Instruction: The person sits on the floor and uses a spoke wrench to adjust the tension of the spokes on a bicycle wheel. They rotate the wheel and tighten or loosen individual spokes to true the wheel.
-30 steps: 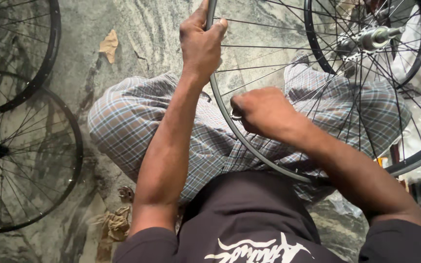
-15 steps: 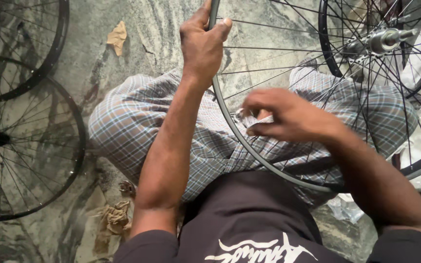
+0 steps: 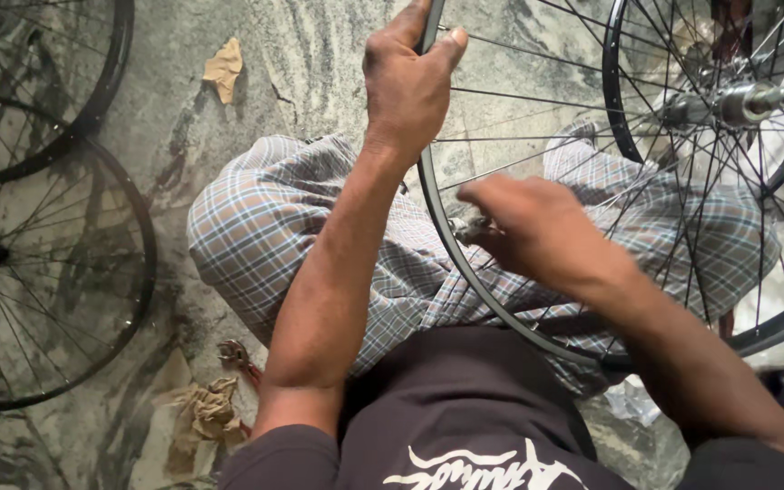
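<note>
Stone floor: mottled grey, fills the view behind everything.

Bicycle wheel on your lap: one, spoked, dark rim; its upper arc is cut off at 12 o'clock and its right side runs out of view at 3 o'clock. Hub with axle sits at 2 o'clock. A second dark rim stands behind it, mostly cut off.

Spare wheels on the floor: two at 9 o'clock, the upper one cropped by the top edge, the lower one cropped at the left.

Your left hand: closed around the lap wheel's rim at 12 o'clock, thumb over the top; unchanged since half a second ago.

Your right hand: blurred, fingers pinched at a small metallic piece against the rim's inner side; what the piece is, and how firmly you hold it, cannot be told. The hand has shifted slightly outward toward the rim.

Scraps: one tan piece at 11 o'clock, one crumpled rag at 7 o'clock.
</note>
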